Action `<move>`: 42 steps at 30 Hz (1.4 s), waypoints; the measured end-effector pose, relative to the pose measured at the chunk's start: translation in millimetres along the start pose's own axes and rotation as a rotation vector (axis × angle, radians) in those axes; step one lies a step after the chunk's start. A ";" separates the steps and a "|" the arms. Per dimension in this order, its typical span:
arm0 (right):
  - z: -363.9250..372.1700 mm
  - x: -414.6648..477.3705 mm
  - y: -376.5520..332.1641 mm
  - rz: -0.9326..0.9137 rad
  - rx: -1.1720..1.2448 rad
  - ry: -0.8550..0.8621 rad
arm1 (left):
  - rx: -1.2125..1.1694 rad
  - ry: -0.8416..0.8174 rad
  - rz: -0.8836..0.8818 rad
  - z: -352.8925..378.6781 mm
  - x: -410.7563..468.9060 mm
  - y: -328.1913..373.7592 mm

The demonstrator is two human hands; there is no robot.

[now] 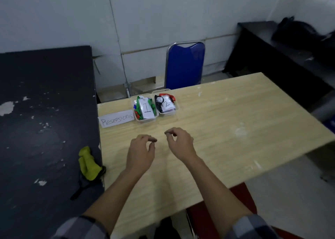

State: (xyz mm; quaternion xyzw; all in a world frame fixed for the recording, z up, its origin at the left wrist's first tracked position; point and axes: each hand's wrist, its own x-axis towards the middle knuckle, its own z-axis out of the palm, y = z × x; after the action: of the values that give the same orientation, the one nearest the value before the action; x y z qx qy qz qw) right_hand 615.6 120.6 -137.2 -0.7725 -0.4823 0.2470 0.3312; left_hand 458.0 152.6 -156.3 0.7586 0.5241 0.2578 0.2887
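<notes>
Head view: left grip (140, 151) and right grip (181, 144) hover over the tabletop (226, 121), on the near side of the box marked 1 (147, 121); fingers loosely curled, holding nothing; box marked 2 (170, 113) sits just right of it; paper sign (117, 121) just left.

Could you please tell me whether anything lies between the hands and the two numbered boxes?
Nothing visible does. Only bare table separates the left hand from box 1 and the right hand from box 2. The paper sign lies left of box 1, off both paths.
</notes>
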 end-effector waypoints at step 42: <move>-368.0 -34.7 260.3 -0.226 0.068 -0.401 | -0.151 0.246 -0.316 289.8 -103.0 352.6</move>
State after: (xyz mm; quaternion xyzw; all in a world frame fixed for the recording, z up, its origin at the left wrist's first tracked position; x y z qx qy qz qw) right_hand 1010.6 -93.6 -87.8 -0.6373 -0.6133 0.3729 0.2803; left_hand 854.3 -93.4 -118.7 0.6062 0.6470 0.3383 0.3153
